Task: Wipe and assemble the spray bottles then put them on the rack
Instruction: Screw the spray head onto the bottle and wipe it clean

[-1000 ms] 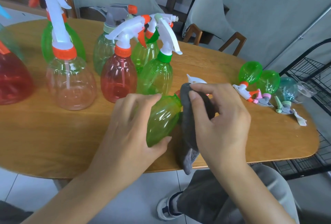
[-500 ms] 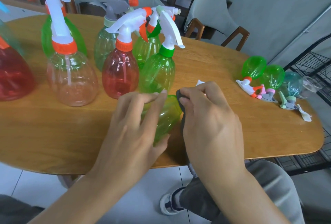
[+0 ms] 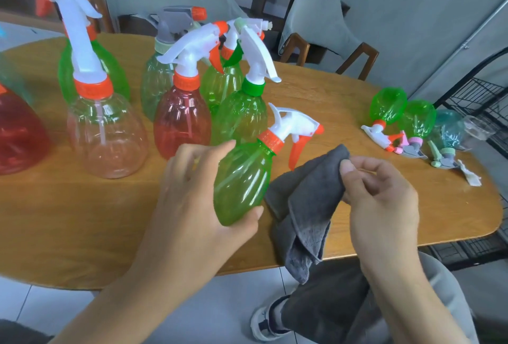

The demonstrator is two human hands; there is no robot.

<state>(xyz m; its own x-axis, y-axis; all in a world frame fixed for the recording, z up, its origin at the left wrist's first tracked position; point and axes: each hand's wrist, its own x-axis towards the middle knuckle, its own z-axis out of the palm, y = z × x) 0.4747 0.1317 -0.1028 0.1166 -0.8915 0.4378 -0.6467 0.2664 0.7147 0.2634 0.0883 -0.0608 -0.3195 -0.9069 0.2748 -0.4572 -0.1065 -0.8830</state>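
You are facing a crowd of upright bottles [image 3: 181, 113] blocking the table's [image 3: 68, 220] far left. Bare wood is lying open between that crowd and the bottles lying down [image 3: 404, 121] at the right end, just before the wire rack [image 3: 483, 93].

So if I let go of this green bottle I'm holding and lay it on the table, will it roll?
Probably some: the green bottle has a rounded, smooth body. Its sprayer head sticks out sideways and would likely stop the roll. It looks empty, so probably light and easily nudged.
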